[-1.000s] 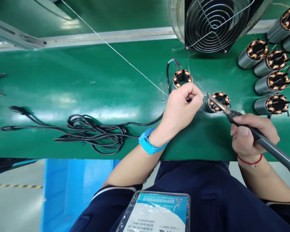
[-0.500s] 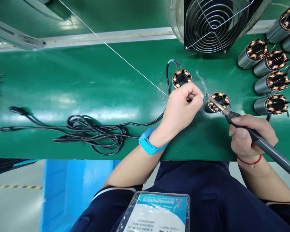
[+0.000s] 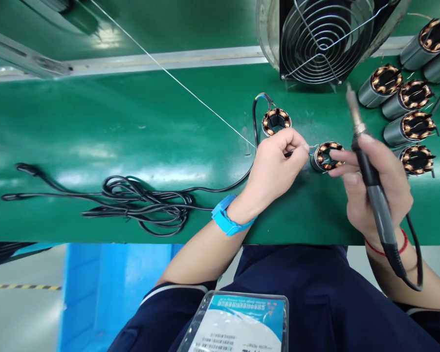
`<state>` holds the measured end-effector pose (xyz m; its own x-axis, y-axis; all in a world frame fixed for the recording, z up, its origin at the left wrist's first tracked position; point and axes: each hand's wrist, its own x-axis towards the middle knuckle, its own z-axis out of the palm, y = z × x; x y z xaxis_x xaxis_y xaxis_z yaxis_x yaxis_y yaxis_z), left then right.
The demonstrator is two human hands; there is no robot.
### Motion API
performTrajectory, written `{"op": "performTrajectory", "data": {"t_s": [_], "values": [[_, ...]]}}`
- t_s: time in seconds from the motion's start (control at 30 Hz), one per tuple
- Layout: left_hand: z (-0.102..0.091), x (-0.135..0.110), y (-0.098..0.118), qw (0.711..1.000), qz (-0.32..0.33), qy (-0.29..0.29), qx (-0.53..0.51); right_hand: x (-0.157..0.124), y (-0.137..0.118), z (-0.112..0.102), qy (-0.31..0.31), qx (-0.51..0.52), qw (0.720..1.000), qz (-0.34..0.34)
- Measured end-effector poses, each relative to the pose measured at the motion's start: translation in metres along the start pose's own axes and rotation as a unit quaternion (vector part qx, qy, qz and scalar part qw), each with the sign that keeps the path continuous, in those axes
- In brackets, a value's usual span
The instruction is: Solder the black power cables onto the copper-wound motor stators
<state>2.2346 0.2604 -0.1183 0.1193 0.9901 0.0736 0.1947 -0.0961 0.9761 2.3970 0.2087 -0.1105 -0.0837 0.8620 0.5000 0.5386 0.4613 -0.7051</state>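
My left hand (image 3: 278,159) is closed in a pinch on the wire end of a black cable, beside a motor stator (image 3: 328,156) with copper windings. A thin white strand of solder wire (image 3: 190,90) runs from the upper left down to this hand. My right hand (image 3: 379,188) holds a soldering iron (image 3: 374,186) between thumb and palm, its tip pointing up and away. Two fingers of that hand reach to the stator's right rim. Another stator (image 3: 276,121), with a black cable joined to its wires, stands just behind my left hand.
Several more stators (image 3: 410,127) stand at the right. A fan with a wire grille (image 3: 320,46) is at the back. Coiled black cables (image 3: 146,200) lie on the green table (image 3: 77,122) at left. Below the front edge is a blue bin (image 3: 121,293).
The soldering iron has swung away from the wire joint, and its tip now points up. My right fingers have come to the stator. My left hand has stayed in place.
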Motion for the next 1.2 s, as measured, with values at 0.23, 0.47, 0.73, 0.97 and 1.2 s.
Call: {"op": "performTrajectory", "data": {"t_s": [0.23,0.47,0.73,0.97,1.2], "values": [[0.0,-0.001,0.001,1.0,-0.014,-0.005,-0.009,0.024,-0.006,0.002,-0.084,-0.091,0.992,0.029],[-0.001,-0.001,0.003,1.0,-0.022,-0.018,-0.01,0.013,0.006,0.015,-0.025,-0.063,0.997,0.027],[-0.004,-0.004,-0.002,0.999,-0.015,-0.007,-0.051,0.015,0.009,0.024,-0.028,-0.075,0.995,-0.052],[-0.009,-0.008,0.002,0.996,0.031,-0.059,-0.051,0.015,0.013,0.026,-0.011,0.004,1.0,-0.009],[-0.007,-0.009,-0.002,0.998,0.026,-0.038,-0.052,0.016,0.014,0.027,0.002,0.05,0.999,0.003]]}}
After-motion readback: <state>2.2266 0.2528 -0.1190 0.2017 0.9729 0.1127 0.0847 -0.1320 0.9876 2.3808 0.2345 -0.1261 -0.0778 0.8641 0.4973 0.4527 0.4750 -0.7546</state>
